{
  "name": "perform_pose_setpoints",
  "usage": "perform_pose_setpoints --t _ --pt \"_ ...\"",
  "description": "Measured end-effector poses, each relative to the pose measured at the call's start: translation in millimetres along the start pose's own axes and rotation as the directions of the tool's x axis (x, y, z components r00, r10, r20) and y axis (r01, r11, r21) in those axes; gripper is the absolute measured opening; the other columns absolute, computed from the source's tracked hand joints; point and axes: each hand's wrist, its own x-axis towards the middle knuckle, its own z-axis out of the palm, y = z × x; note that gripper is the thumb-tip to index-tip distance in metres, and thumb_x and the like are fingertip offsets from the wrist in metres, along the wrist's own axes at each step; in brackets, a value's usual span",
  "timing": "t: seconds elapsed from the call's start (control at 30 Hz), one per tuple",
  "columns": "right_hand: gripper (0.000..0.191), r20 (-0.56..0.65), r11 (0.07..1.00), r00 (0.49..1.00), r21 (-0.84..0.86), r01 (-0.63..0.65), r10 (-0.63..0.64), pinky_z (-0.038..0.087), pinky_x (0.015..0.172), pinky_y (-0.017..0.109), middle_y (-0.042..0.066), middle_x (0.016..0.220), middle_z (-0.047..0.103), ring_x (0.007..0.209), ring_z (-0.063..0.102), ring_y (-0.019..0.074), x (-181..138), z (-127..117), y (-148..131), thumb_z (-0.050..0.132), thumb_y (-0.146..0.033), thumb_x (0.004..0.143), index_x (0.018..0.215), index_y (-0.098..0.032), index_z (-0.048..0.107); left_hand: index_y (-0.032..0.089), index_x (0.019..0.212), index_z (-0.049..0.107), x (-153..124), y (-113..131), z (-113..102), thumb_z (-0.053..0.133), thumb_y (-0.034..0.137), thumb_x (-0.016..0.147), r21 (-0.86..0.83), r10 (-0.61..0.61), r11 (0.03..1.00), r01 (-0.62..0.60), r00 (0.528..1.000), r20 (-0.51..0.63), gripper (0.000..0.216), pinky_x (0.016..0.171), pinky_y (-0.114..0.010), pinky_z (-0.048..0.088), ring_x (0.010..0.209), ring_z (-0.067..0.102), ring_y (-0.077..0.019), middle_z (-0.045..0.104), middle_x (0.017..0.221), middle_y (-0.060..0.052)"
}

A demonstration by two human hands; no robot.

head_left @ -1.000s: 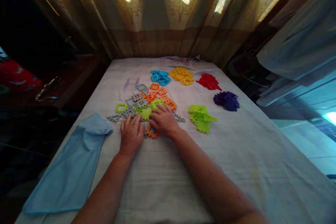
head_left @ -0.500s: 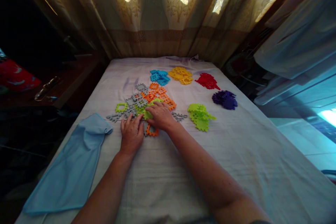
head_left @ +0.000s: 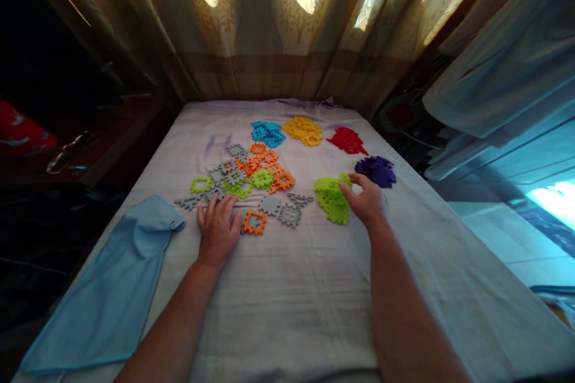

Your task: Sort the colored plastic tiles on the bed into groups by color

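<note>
My right hand (head_left: 371,202) pinches a lime green interlocking tile (head_left: 345,179) at the right edge of the lime green pile (head_left: 331,202), the tile tilted up over it. With fingers spread, my left hand (head_left: 218,230) rests at the near edge of a mixed heap, beside grey tiles (head_left: 216,188). Orange tiles (head_left: 269,161) and a round-looking lime green piece (head_left: 262,179) lie in that heap. Closer to me are an orange square frame (head_left: 254,222) and a grey window-like tile (head_left: 290,215). A lime green frame (head_left: 200,185) lies to the left.
Blue (head_left: 268,133), yellow (head_left: 302,130), red (head_left: 347,140) and dark purple (head_left: 376,171) piles sit farther back and right. A light blue cloth bag (head_left: 105,290) lies at the left edge of the sheet-covered surface (head_left: 296,305). Curtains (head_left: 256,30) hang behind.
My right hand has moved right, from the mixed heap to the lime green pile, with a lime green tile. Grey tiles it had covered now show. My left hand stays near the heap, fingers more spread.
</note>
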Motion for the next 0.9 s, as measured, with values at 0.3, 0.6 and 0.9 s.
perform_pose_setpoints --t 0.3,0.6,0.9 --pt "0.039 0.059 0.984 0.982 0.003 -0.178 0.177 0.052 0.081 0.038 0.009 0.099 0.075 0.090 0.067 0.0253 -0.9 7.5 32.9 0.056 -0.051 0.081 0.100 -0.023 0.075 0.021 0.128 0.061 0.1 -4.2 1.1 0.045 0.030 0.090 0.018 0.012 1.000 -0.012 1.000 0.002 0.042 0.116 -0.063 0.019 0.139 0.042 -0.0332 0.062 0.136 -0.010" --pt "0.031 -0.183 0.976 0.964 0.071 0.207 -0.191 0.047 0.094 0.044 0.014 0.103 0.074 0.099 0.065 0.0273 -8.5 12.2 -1.3 0.048 -0.035 0.084 0.091 -0.018 0.073 0.022 0.121 0.065 -1.8 0.9 -3.6 0.046 0.029 0.091 0.012 0.027 1.000 -0.027 1.000 -0.009 0.036 0.116 -0.065 0.016 0.135 0.045 -0.0328 0.067 0.130 -0.009" --pt "0.032 0.204 0.809 0.784 0.097 0.580 -0.587 0.043 0.101 0.044 0.011 0.125 0.067 0.116 0.058 0.0264 -11.8 48.7 -114.9 0.057 -0.029 0.087 0.115 -0.021 0.069 0.023 0.120 0.066 -1.7 2.1 -5.5 0.046 0.028 0.092 0.004 0.056 0.998 -0.056 0.998 -0.005 0.035 0.116 -0.063 0.018 0.129 0.051 -0.0302 0.069 0.126 -0.009"
